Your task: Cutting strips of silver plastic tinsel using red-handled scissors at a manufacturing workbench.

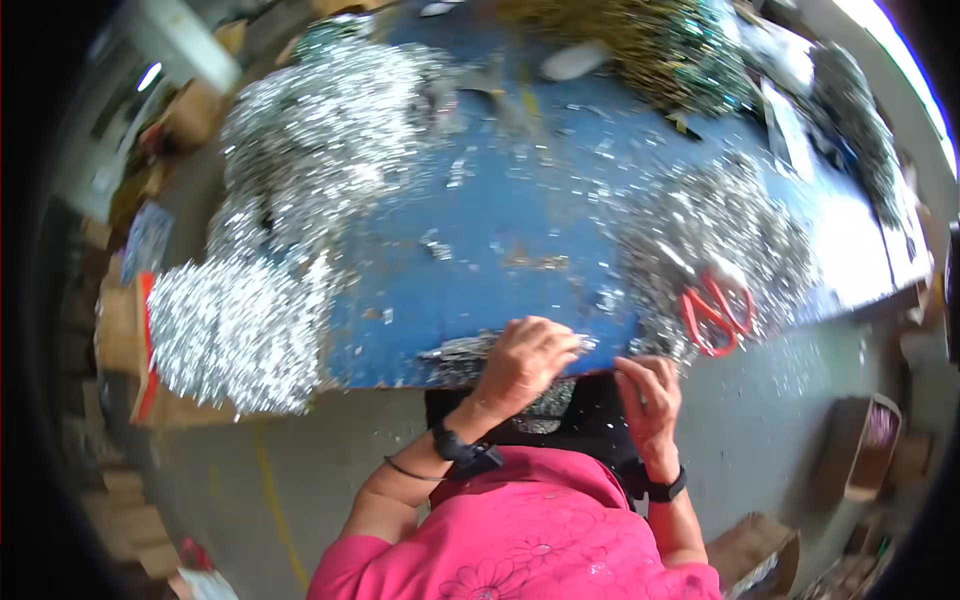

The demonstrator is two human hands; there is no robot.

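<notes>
At the table's near edge, my left hand (528, 362) is closed over a thin bunch of silver tinsel (455, 352). Strands stick out on both sides of its fingers. My right hand (650, 396) is just to the right, apart from the left, its fingers curled in at the table edge. Whatever it may hold is too small and blurred to make out. Beyond it lies a loose heap of silver tinsel (730, 215), with red-handled scissors (712, 318) on its near side, their blades partly buried.
A large silver tinsel pile (320, 130) covers the left of the blue table (480, 220). Gold and green tinsel (640, 40) lies at the far side. Scraps are scattered over the middle. An open cardboard box (868, 445) stands on the floor at right.
</notes>
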